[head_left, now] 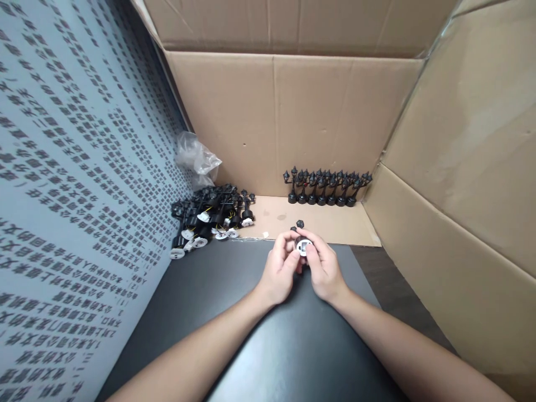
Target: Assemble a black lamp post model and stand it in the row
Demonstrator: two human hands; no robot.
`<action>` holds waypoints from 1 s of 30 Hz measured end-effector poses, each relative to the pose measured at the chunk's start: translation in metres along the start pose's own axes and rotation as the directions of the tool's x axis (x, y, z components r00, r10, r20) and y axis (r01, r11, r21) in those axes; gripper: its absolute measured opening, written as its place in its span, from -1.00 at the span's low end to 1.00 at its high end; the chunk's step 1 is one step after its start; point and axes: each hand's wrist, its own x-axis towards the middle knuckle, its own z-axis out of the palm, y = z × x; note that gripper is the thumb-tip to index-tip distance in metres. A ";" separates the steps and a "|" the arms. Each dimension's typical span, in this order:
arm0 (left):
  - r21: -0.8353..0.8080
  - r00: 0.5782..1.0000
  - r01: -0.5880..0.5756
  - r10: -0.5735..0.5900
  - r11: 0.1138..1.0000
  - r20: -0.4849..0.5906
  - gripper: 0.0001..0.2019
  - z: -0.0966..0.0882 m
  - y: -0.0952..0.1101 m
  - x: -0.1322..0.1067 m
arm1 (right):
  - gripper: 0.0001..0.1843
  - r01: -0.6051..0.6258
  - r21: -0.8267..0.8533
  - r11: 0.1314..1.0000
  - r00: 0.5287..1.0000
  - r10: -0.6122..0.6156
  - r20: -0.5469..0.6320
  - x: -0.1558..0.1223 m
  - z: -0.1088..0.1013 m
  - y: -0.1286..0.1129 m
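Left hand (281, 267) and right hand (321, 267) met over the dark mat (251, 335), fingertips pressed together around one small lamp post (303, 244). Pinched from both sides: left fingers (288, 241) curled on the near-left of the white round base, right fingers (315, 245) closed on its right edge. White base turned up toward the camera, black post and lantern heads poking out beyond the grip, away from the body. Not possible to tell which hand bore more of the weight.

Well beyond the grip and slightly right, a row of finished lamp posts (326, 188) stood upright on the cardboard floor (335, 223), against the back wall of the cardboard box (293, 111). Beyond and left of the grip, a heap of lamp posts (209, 215) lay tangled, white bases and yellow wires showing, well apart from the hands. Farther left-back of the heap, a crumpled clear plastic bag (196, 156). Just past the grip to the left, a tiny white scrap (265, 234) on the cardboard. Far left, a tilted printed sheet (62, 195).
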 end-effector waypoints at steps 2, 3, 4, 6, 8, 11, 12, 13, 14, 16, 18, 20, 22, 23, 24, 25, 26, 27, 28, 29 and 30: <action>-0.020 1.000 0.000 0.000 1.000 0.002 -0.60 0.001 0.002 0.000 | -0.61 0.017 -0.016 1.000 1.000 -0.018 -0.009 0.000 0.000 -0.001; -0.031 1.000 0.004 -0.004 0.999 -0.001 -0.60 0.001 0.003 0.000 | -0.61 0.012 -0.009 1.000 1.000 -0.012 -0.006 0.000 0.000 -0.002; -0.041 1.000 0.011 -0.011 0.999 -0.007 -0.60 0.002 0.004 0.000 | -0.61 0.002 0.003 1.000 1.000 -0.002 -0.002 -0.001 0.000 -0.002; -0.059 0.999 0.031 -0.032 0.998 -0.024 -0.60 0.003 0.007 0.001 | -0.61 -0.014 0.027 1.000 1.000 0.014 0.010 -0.001 0.002 -0.001; -0.073 0.998 0.049 -0.052 0.996 -0.042 -0.60 0.004 0.009 0.002 | -0.61 -0.023 0.045 0.999 1.000 0.022 0.018 -0.002 0.003 0.000; -0.087 0.996 0.061 -0.067 0.994 -0.065 -0.59 0.005 0.009 0.001 | -0.60 -0.025 0.064 0.998 0.999 0.023 0.032 -0.001 0.003 0.000; -0.088 0.995 0.058 -0.064 0.994 -0.071 -0.59 0.005 0.009 0.000 | -0.59 -0.019 0.062 0.998 0.999 0.016 0.041 -0.001 0.003 0.000; -0.088 0.995 0.049 -0.056 0.995 -0.076 -0.59 0.005 0.008 0.000 | -0.58 -0.007 0.054 0.999 0.999 0.004 0.049 -0.001 0.002 -0.001; -0.089 0.996 0.038 -0.045 0.995 -0.081 -0.60 0.005 0.007 -0.001 | -0.58 0.009 0.038 0.999 0.998 -0.011 0.055 -0.001 0.002 -0.001; -0.087 0.996 0.017 -0.024 0.996 -0.084 -0.61 0.004 0.006 -0.002 | -0.58 0.047 -0.001 0.999 0.997 -0.047 0.057 -0.001 0.001 -0.002; -0.077 0.996 0.008 -0.014 0.997 -0.083 -0.63 0.004 0.005 -0.002 | -0.59 0.075 -0.026 0.997 0.996 -0.073 0.049 -0.002 0.001 -0.002; -0.067 0.996 0.004 -0.010 0.998 -0.085 -0.64 0.003 0.005 -0.002 | -0.59 0.076 -0.020 0.997 0.996 -0.075 0.046 -0.002 0.001 -0.001; -0.064 0.996 0.003 -0.008 0.998 -0.084 -0.63 0.002 0.006 -0.002 | -0.58 0.052 0.021 0.998 0.997 -0.053 0.055 -0.003 0.003 -0.001; -0.061 0.997 0.002 -0.007 0.998 -0.081 -0.62 0.002 0.007 -0.002 | -0.58 0.039 0.043 0.998 0.997 -0.042 0.058 -0.003 0.003 0.000; -0.056 0.997 0.003 -0.007 0.998 -0.077 -0.61 0.002 0.007 -0.002 | -0.59 0.031 0.058 0.998 0.998 -0.034 0.060 -0.003 0.004 -0.001; -0.046 0.997 0.004 -0.008 0.999 -0.073 -0.61 0.002 0.008 -0.002 | -0.59 0.028 0.064 0.998 0.998 -0.032 0.056 -0.003 0.004 -0.001; -0.035 0.998 0.006 -0.008 0.999 -0.070 -0.62 0.002 0.008 -0.002 | -0.60 0.030 0.058 0.998 0.998 -0.033 0.051 -0.002 0.004 -0.002; -0.025 0.998 0.005 -0.007 1.000 -0.068 -0.63 0.002 0.008 -0.002 | -0.61 0.036 0.042 0.998 0.998 -0.038 0.047 -0.002 0.003 -0.004; -0.021 0.998 0.003 -0.004 1.000 -0.068 -0.64 0.002 0.009 -0.002 | -0.62 0.045 0.021 0.999 0.998 -0.046 0.045 -0.002 0.003 -0.005; -0.022 0.998 0.000 -0.002 1.000 -0.068 -0.66 0.002 0.009 -0.002 | -0.63 0.055 -0.002 0.999 0.997 -0.054 0.047 -0.001 0.002 -0.006; -0.028 0.998 -0.002 0.000 1.000 -0.068 -0.67 0.003 0.008 -0.002 | -0.64 0.066 -0.024 0.998 0.997 -0.065 0.050 -0.001 0.001 -0.007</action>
